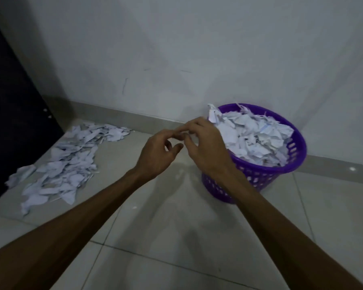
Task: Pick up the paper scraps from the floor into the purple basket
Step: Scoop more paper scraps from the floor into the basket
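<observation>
Hovering just left of the purple basket, left hand and right hand meet fingertip to fingertip, fingers loosely curled; cannot tell if either grip pinches a tiny scrap. Basket heaped past its rim with paper scraps. Large scrap pile left on the floor by the wall, well apart. Roughly half done.

Centre of frame: left hand and right hand raised together, fingers loosely curled, fingertips nearly meeting. Right of centre: round purple plastic lattice basket heaped with white paper. Left: torn white paper scraps spread over pale tiled floor.
</observation>
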